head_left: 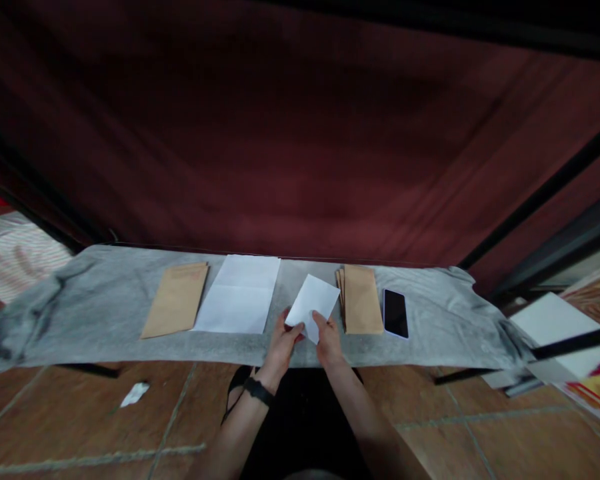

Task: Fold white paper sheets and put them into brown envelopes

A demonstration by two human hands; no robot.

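Note:
A folded sheet of white paper is tilted between my two hands, above the grey cloth. My left hand grips its lower left corner, thumb on top. My right hand pinches the lower right edge, thumb lying on the paper; the fingers underneath are hidden. Left of my hands lies a stack of white paper sheets with a crease across it. Close by on the right is a stack of brown envelopes, its left edges fanned out. Another brown envelope pile rests farther left.
A phone with a dark screen lies right of the envelopes. The grey cloth covers a narrow table against a dark red panel. White boxes stand at the right end. A crumpled white scrap is on the tiled floor.

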